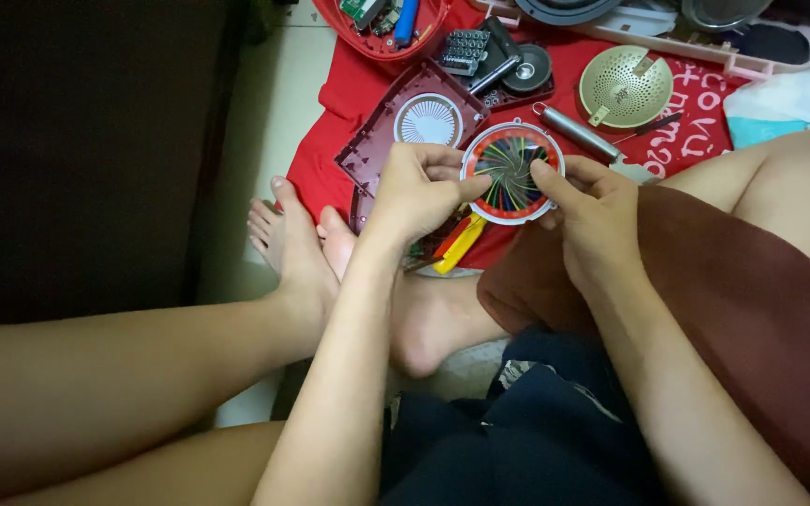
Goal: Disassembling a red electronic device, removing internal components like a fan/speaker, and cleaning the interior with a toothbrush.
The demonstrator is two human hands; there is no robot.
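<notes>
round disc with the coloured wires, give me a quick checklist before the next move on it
1. Both hands on the disc: ok. The left hand pinches the left edge of the round wired disc, and the right hand holds the right edge.
2. Wire face in view: ok, it faces up, towards the camera.
3. Wires intact: cannot tell, too small to judge.
4. Tool within reach: ok. The yellow-handled tool lies just below the disc, and the metal-handled tool lies beside the right hand.
5. Maroon housing panel out of the way: ok, it lies flat on the red cloth behind the left hand.
</notes>
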